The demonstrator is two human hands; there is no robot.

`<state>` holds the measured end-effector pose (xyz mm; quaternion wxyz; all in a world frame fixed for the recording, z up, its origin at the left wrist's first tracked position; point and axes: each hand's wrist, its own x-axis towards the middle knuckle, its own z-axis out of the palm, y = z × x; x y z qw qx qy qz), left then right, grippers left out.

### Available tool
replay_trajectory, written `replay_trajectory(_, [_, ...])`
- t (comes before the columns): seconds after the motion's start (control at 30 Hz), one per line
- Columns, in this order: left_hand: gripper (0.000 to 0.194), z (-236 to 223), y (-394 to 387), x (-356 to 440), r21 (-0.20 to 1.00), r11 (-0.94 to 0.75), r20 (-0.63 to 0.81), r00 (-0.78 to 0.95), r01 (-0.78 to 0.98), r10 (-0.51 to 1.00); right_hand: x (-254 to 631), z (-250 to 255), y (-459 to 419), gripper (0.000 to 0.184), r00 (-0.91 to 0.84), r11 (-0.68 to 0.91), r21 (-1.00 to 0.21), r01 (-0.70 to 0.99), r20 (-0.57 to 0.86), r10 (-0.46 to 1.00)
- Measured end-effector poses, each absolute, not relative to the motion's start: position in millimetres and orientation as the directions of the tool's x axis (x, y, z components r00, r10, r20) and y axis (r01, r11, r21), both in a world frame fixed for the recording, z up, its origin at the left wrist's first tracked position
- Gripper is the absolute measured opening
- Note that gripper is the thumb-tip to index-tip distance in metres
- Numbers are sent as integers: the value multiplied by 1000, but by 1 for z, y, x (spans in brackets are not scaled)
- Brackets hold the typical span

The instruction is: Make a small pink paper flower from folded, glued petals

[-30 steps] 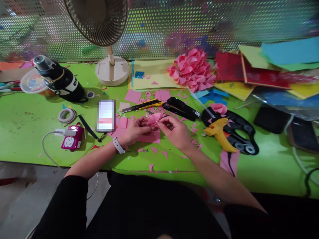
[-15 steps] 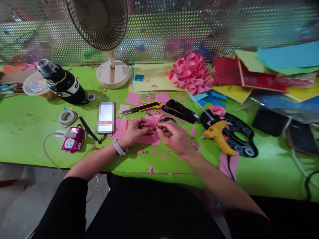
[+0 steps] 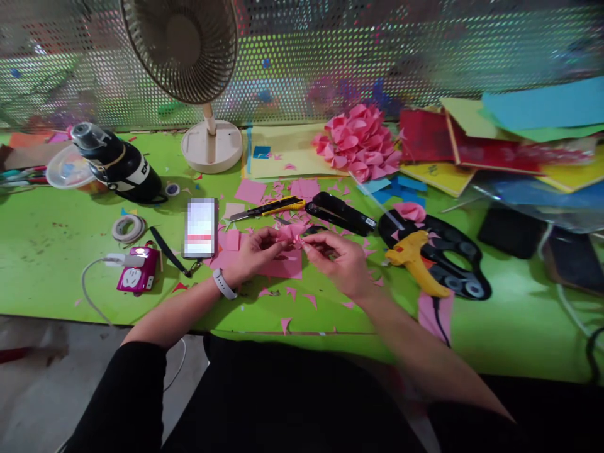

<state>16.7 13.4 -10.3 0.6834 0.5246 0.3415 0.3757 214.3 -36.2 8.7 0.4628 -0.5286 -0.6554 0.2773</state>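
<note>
Pink paper (image 3: 285, 232) — small, curled, partly hidden — is finger-pinched by the left hand (image 3: 256, 253) and right hand (image 3: 341, 259).

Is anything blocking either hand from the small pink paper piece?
Nothing visible: the left hand and right hand both hold the pink paper piece. The black stapler and utility knife lie beyond it.

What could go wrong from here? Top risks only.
1. The cutter lies with its blade out beyond the left hand; a reach that way could nick a finger.
2. The glue gun points toward the right arm; if hot (can't tell), a sideways move might burn it.
3. Both hands pinch the small pink paper; a hard squeeze might crease it.
</note>
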Motion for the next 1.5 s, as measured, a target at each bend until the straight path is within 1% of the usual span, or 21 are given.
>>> replay_trajectory(0.07, [36, -14, 14, 16, 988, 64, 12, 494, -137, 869, 216, 11, -36, 18, -4, 217, -905, 365, 231, 973])
replay_trajectory(0.13, [34, -17, 13, 15, 992, -3, 68, 507, -128, 859, 217, 11, -36, 19, -1, 179, -923, 340, 190, 982])
replay_trajectory(0.3, [30, -15, 11, 15, 985, -60, 135, 512, -161, 848, 215, 9, -37, 19, -15, 133, -944, 302, 135, 991])
replay_trajectory(0.53, [24, -10, 10, 15, 975, -172, 220, 471, -143, 854, 215, 10, -38, 22, 10, 85, -956, 281, 92, 996])
replay_trajectory(0.67, [25, -13, 10, 14, 974, -170, 220, 467, -148, 856, 216, 11, -38, 22, 28, 79, -957, 280, 91, 995])
replay_trajectory(0.9, [21, -13, 10, 13, 970, -215, 243, 478, -113, 844, 217, 10, -36, 20, -14, 86, -961, 261, 85, 996])
replay_trajectory(1.0, [21, -12, 9, 12, 980, -179, 200, 482, -90, 853, 218, 12, -36, 18, -30, 103, -958, 268, 99, 995])
replay_trajectory(1.13, [27, -12, 9, 12, 988, -131, 155, 459, -85, 875, 217, 15, -37, 17, -26, 131, -943, 306, 130, 991])
replay_trajectory(1.23, [29, -11, 8, 13, 987, -146, 160, 461, -66, 873, 217, 13, -37, 18, -28, 134, -938, 321, 131, 991])
replay_trajectory(1.5, [26, -10, 9, 13, 975, -221, 213, 468, -39, 858, 220, 9, -36, 16, -36, 121, -940, 320, 116, 993])
